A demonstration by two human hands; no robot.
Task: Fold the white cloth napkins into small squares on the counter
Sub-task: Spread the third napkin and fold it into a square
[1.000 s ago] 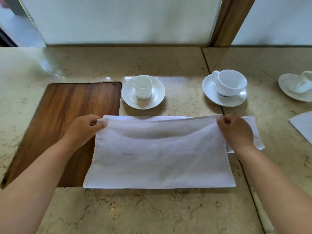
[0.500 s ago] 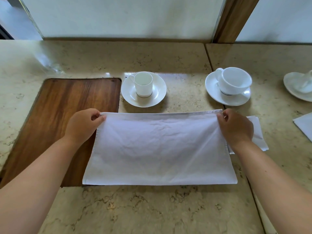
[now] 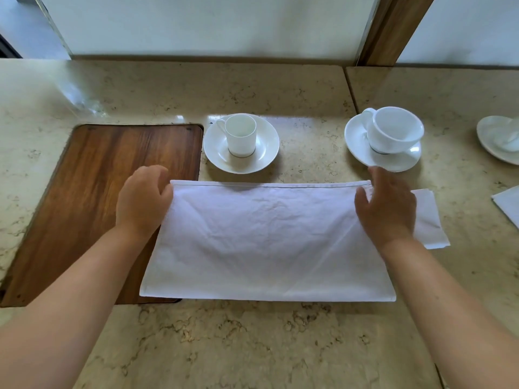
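In the head view, a white cloth napkin (image 3: 264,240) is seen lying flat on the beige stone tabletop (image 3: 252,346), folded once into a wide rectangle with its long sides running left to right. Its left part is laid over the near right corner of a dark wooden board (image 3: 92,197) that is set into the tabletop. The stitched hem is seen along the far edge.

The left hand (image 3: 141,203) is placed at the far left corner of the napkin. Its fingers are loosely curled and touch the cloth edge, but whether the cloth is pinched cannot be told. The right hand (image 3: 386,209) is held at the far right corner with the fingers spread and relaxed; the palm is turned down above the cloth, and nothing is gripped by it.

A second folded napkin (image 3: 429,220) is partly hidden under the right hand, just to the right of the first one. A corner of another white cloth (image 3: 508,203) is seen at the right border of the picture.

On the far side of the napkin, a small straight cup (image 3: 241,135) is standing on a saucer (image 3: 264,153). To the right, a wider cup (image 3: 394,130) is resting tilted on its own saucer (image 3: 356,138). One more saucer with a cup (image 3: 498,138) is cut off at the right border.
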